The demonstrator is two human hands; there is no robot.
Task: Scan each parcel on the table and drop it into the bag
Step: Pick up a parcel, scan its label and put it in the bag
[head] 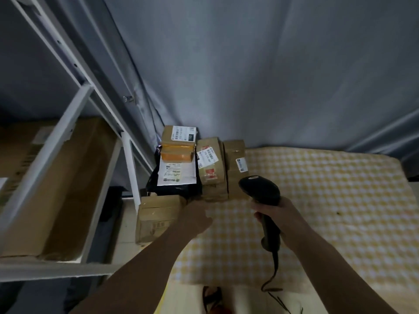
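From the head camera the room is dim and soft at the edges, so the print on the parcel labels cannot be read. The left hand [196, 217] is seen from the back with its fingers pointing away toward the parcels; the fingertips are lost against a brown box [156, 217] at the table's left edge, so whether they curl round anything or merely reach cannot be told. That box is partly covered by the left forearm, and its lower face falls into shadow.

The right hand [280, 214] has its fingers wrapped round the handle of a black barcode scanner [260, 191], thumb side up, the forearm coming in from the lower right. The scanner's head tilts up and left, toward the parcels; its cable [273, 275] hangs below the fist and runs off toward the bottom edge.

Just beyond the left fingers lies a black mailer bag [174, 180] with a white label, and behind it a stack of orange-taped boxes [178, 151]. Ahead of the scanner's head, two taped brown parcels [209, 171] and [237, 164] stand side by side, touching. All sit at the far left of a table covered by a yellow checked cloth [317, 200]. No collecting sack can be made out. A white metal shelf [74, 123] holding a long cardboard carton [59, 189] is cut off at the left.
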